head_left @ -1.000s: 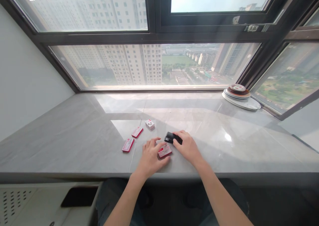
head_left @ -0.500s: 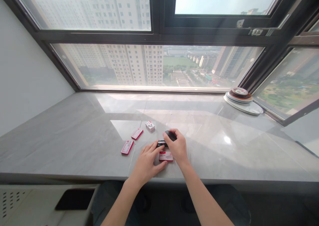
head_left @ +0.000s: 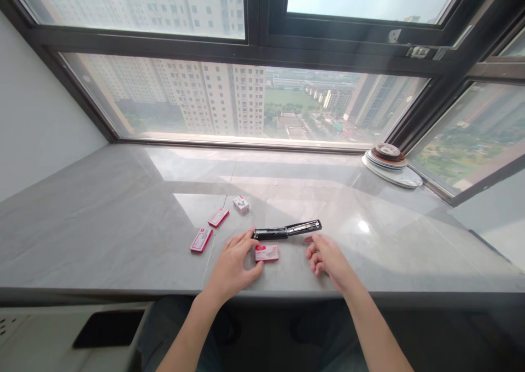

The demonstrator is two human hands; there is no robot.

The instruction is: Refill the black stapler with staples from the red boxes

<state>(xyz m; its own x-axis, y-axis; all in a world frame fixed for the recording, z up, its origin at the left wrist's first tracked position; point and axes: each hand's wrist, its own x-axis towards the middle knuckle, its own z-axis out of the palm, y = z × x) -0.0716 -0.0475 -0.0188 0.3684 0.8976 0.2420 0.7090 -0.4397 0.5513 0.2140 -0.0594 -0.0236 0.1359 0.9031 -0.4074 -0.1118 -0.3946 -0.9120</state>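
Nearest, a pair of legs (head_left: 162,331) shows below the edge of the grey worktop (head_left: 102,246). The left grip (head_left: 233,265) rests on that surface with thumb and fingers spread well apart; the thumb tip is at the near left corner of a red-and-white box (head_left: 267,253), and whether it presses there I cannot tell. The box lies flat, just to the right of the left grip. To the right of the box, the right grip (head_left: 328,260) has loosely curled fingers and no visible hold on anything. Just beyond the box, between the two grips, lies a black stapler (head_left: 270,233), unfolded lengthwise, its left end at the left grip's fingertips and its right half just beyond the right grip's. Left of the left grip lies a flat red-edged box (head_left: 200,240), then a second flat box (head_left: 219,217) farther off, then a small white box (head_left: 241,204) beyond the fingers. Far beyond the right grip, stacked plates (head_left: 375,170) sit by the window frame (head_left: 180,48).
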